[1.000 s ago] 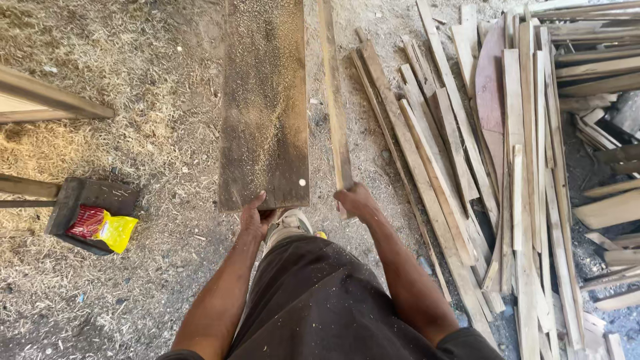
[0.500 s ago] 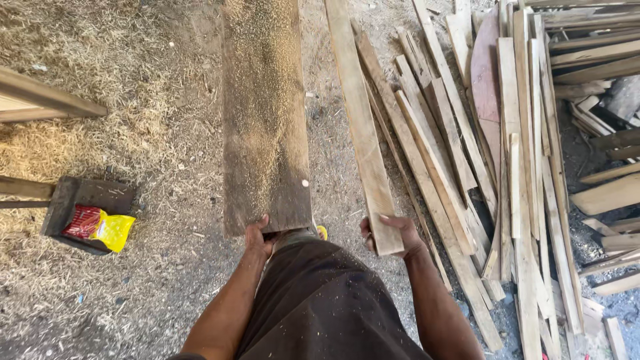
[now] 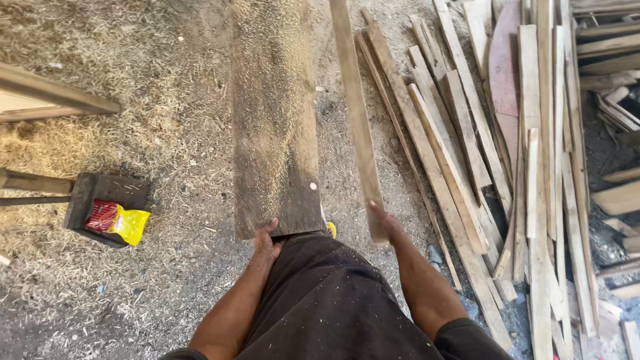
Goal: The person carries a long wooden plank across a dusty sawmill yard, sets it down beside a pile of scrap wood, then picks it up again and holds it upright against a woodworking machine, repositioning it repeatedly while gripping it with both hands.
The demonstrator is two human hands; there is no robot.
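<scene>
Left hand [image 3: 267, 241] grips near end of wide plank [image 3: 275, 120]; right hand [image 3: 387, 223], arm extended, clamps narrow slat [image 3: 355, 113] beside it.

A wide board [image 3: 275, 127] lies on the floor [image 3: 167, 87], running away from the person, with a narrow slat [image 3: 355, 120] just right of it. Farther right lies a pile of slats [image 3: 507, 167]. Well left of the board, a box [image 3: 107, 208] holds a packet [image 3: 120, 220].
</scene>
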